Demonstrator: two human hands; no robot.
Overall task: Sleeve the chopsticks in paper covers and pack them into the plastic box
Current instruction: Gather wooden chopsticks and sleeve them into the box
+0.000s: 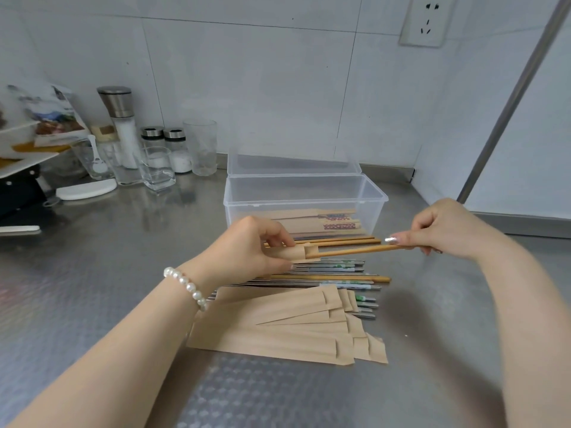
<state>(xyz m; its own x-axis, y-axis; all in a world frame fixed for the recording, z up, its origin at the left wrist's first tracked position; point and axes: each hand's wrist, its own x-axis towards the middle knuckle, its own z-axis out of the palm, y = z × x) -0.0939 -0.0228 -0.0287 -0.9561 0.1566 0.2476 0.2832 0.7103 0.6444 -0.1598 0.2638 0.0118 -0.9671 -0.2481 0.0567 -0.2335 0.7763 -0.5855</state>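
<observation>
My left hand (pixel 250 248) grips a brown paper cover (pixel 301 254) by its open end, above the counter. My right hand (pixel 445 228) pinches the far end of a pair of wooden chopsticks (pixel 355 251), whose tips sit in the cover's mouth. Behind the hands stands a clear plastic box (pixel 304 197) with its lid open; several sleeved chopsticks (pixel 324 222) lie inside. Loose wooden and metal chopsticks (pixel 333 278) lie in a pile on the counter, and a fan of empty paper covers (pixel 284 329) lies nearer to me.
On the steel counter (pixel 92 273) at the back left stand a pepper grinder (pixel 122 125), two small shakers (pixel 168 149), several glasses (pixel 200 146) and a white lid (pixel 86 189). A tiled wall with a socket (pixel 425 21) lies behind.
</observation>
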